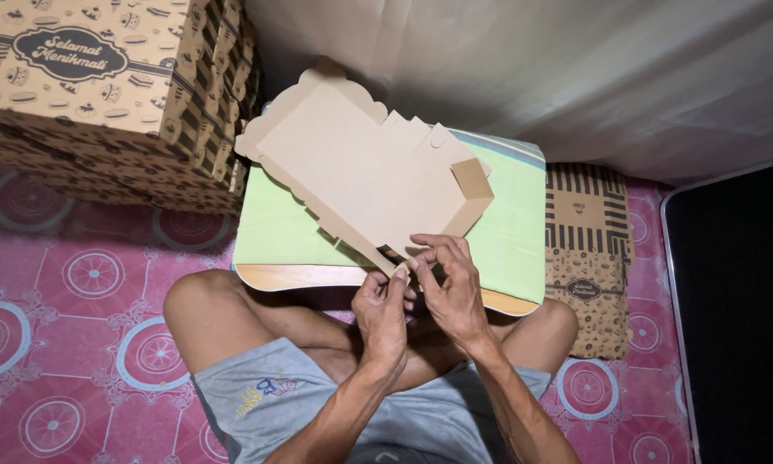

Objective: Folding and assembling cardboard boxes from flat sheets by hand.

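Observation:
A flat brown cardboard box blank (361,167) with scalloped edges and one side flap folded up lies tilted over a small low table with a green top (515,236). My left hand (382,314) pinches the blank's near corner from below. Right beside it, my right hand (451,288) grips the same corner, its fingers curled over a small flap. Both hands touch each other above my crossed legs.
A stack of assembled printed brown boxes (112,86) stands at the back left. Flat printed blanks (588,258) lie on the floor to the table's right. A pink patterned mat (69,326) covers the floor, a pale curtain (575,69) hangs behind, and a dark surface (739,318) is at the right.

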